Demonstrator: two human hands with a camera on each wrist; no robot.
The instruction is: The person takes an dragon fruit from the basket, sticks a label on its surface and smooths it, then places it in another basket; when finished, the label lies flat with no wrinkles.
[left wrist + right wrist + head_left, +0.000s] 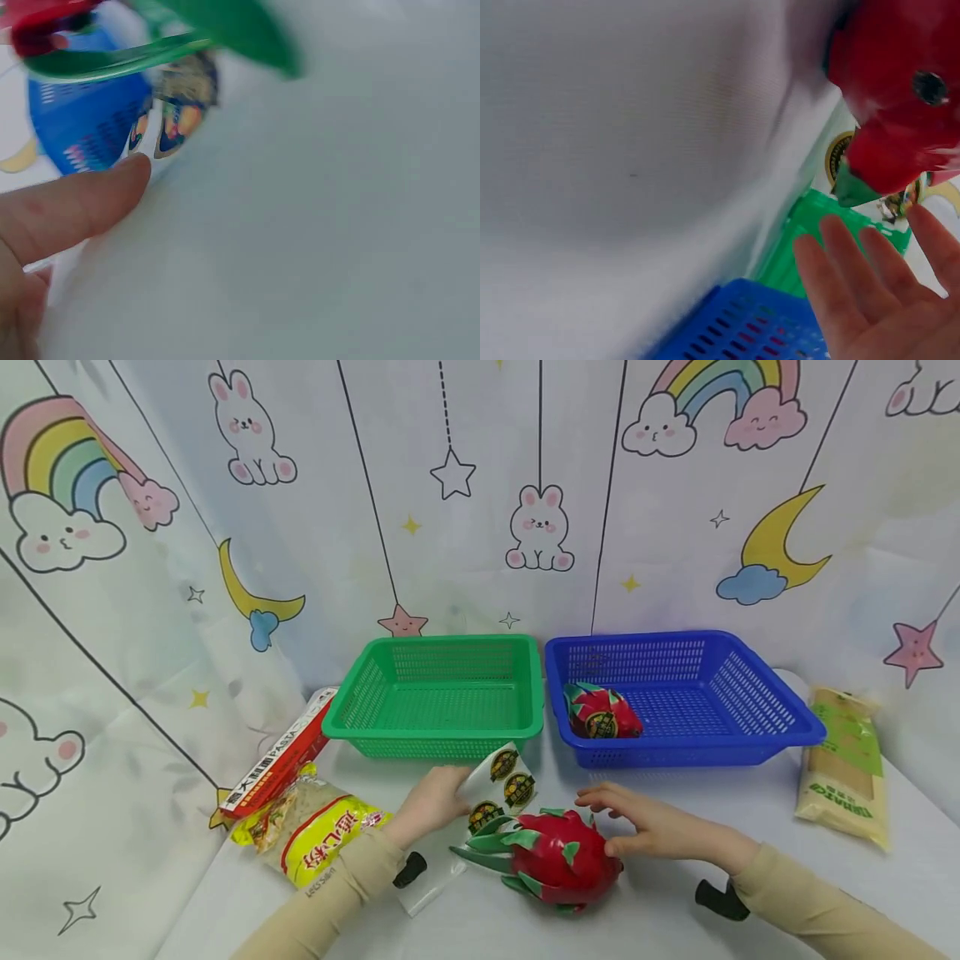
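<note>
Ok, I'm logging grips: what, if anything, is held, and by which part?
The left hand pinches the sticker sheet by its left edge; the right hand, beside the nearer dragon fruit, holds nothing.

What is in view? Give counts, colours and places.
Green basket: one, green, back middle
Blue basket: one, blue, back right
Dragon fruits: two, red and green, in blue basket and front middle
Sticker sheet: one, white, front middle
Bag: one, clear and yellow, front left
Box: one, red and white, left, behind bag
Packet: one, beige and green, far right
Table: one, white, underneath
Backdrop: one, white with drawings, behind
Left hand: one, bare, gripping sticker sheet
Right hand: one, bare, by front dragon fruit
Sleeves: two, beige, both sides
Wrist pieces: two, black, by sleeves
</note>
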